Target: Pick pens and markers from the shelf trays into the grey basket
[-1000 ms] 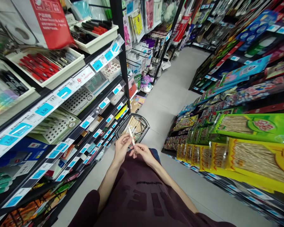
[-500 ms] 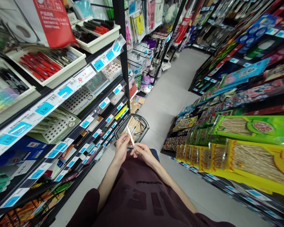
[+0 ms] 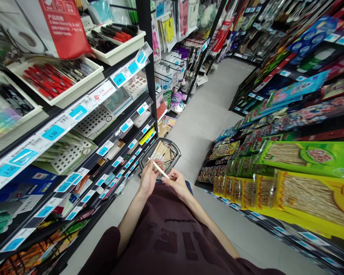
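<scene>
A thin white pen-like stick (image 3: 159, 169) is held between my two hands, slanting down to the right. My left hand (image 3: 148, 178) has its fingers around the upper left part of the stick. The lower right end is pinched by my right hand (image 3: 174, 181). Just beyond my hands, a dark basket (image 3: 176, 149) stands low down, with many slim pale sticks or pens (image 3: 162, 151) lying in it.
On the left, a shelf (image 3: 83, 105) bears trays of red pens (image 3: 47, 79) and black markers (image 3: 114, 32). To the right, a rack holds yellow snack packs (image 3: 312, 198) and green packs (image 3: 309, 154). A grey floor aisle (image 3: 200, 114) runs between them.
The white stick has tilted from steep to flatter. My right hand has moved slightly right and up, and my left hand has turned a little.
</scene>
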The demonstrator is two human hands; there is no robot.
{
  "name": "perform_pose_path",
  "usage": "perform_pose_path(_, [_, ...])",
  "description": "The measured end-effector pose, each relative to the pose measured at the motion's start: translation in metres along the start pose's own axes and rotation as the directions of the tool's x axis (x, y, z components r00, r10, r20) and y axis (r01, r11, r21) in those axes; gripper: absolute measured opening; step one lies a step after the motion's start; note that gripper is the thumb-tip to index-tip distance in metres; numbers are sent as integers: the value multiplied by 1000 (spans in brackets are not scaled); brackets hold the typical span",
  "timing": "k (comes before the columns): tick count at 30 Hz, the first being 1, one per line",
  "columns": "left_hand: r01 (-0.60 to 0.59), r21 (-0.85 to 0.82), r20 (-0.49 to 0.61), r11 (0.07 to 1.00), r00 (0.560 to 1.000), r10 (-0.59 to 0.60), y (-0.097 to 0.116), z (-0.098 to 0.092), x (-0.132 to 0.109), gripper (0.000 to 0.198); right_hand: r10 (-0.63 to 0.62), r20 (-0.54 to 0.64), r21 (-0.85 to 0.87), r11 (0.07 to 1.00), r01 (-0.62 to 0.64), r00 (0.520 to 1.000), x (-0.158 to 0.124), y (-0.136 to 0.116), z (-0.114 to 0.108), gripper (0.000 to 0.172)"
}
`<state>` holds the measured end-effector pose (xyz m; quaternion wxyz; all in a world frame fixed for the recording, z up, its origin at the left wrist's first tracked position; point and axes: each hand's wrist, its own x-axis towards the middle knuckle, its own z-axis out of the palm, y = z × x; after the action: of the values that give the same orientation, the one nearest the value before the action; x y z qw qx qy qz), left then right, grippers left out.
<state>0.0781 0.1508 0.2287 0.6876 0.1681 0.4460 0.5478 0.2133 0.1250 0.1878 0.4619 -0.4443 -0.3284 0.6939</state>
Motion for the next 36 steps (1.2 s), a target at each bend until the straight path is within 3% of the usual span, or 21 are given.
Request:
perform_pose_path(7, [7,-15,-8,1000,1000,-7,0,4,1,40,-44,-31,-46,998,42,999,1,-2,-1,43])
perform_pose_path(19, [-13,12,-3,1000,1000,13,-2,-6,2,43,-5,-2,3,1000,5,1000,0,-2,0,35])
perform_pose_path(28, [7,-35,-55,999,998,-9,-6,-13,7,39,-179,-112,-117,979,166,977,1,-5,2,26])
perform_pose_path(36, [28,-31,-45,999,999,-30,-8,-12,8,38,-192,-183,-111,978,174,964,0,-12,5,24])
